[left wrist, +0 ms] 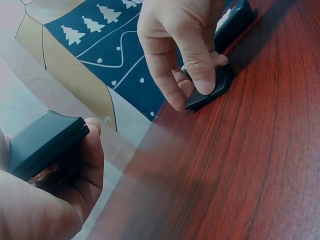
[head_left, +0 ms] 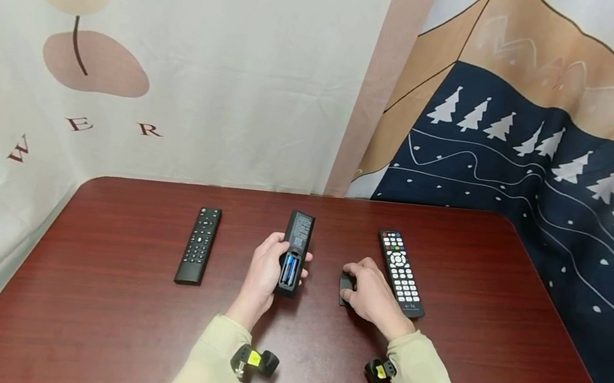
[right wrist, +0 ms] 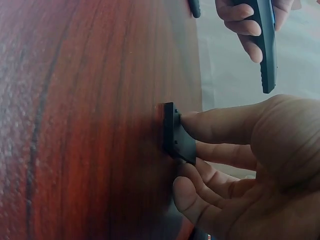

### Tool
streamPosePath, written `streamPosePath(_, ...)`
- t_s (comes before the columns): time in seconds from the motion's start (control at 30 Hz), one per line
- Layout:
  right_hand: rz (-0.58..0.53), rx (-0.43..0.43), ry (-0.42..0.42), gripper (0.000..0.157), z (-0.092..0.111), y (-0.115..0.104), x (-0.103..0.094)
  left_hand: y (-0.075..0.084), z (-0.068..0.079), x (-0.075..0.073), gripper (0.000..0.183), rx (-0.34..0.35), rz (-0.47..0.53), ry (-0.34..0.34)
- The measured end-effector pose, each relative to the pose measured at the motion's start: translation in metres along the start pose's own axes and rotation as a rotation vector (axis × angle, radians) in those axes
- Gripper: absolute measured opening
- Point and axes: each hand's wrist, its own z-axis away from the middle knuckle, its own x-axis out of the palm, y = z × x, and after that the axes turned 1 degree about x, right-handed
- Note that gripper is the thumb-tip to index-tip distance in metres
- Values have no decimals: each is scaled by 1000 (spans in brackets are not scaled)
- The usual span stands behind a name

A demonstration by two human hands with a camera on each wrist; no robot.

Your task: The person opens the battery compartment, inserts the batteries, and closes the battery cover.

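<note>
My left hand grips a black remote control above the table, its back turned up. In its uncovered battery compartment lie blue batteries. My right hand pinches a small black battery cover between thumb and fingers, right at the table surface. In the right wrist view the cover stands tilted, with small tabs on its inner side. A second remote with white buttons lies just right of the right hand, which overlaps its edge in the head view.
Another black remote lies face up to the left on the reddish-brown wooden table. A pale printed curtain hangs behind the table, and a dark blue one with white trees runs along the right side.
</note>
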Motion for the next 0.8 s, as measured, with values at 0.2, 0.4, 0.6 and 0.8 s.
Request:
streamPosePath(0.2, -16, 13, -5, 39, 0, 0, 0, 0, 0, -1, 30, 0, 2, 9)
streamPosePath(0.4, -39, -5, 12, 33, 1, 1, 0, 0, 0, -2, 30, -10, 0, 12)
streamPosePath(0.6, -73, -39, 61, 25, 0, 0, -2, -1, 1, -3, 30, -15, -11, 14)
streamPosePath(0.8, -85, -43, 83, 19, 0, -1, -3, 0, 2, -4, 30, -15, -10, 11)
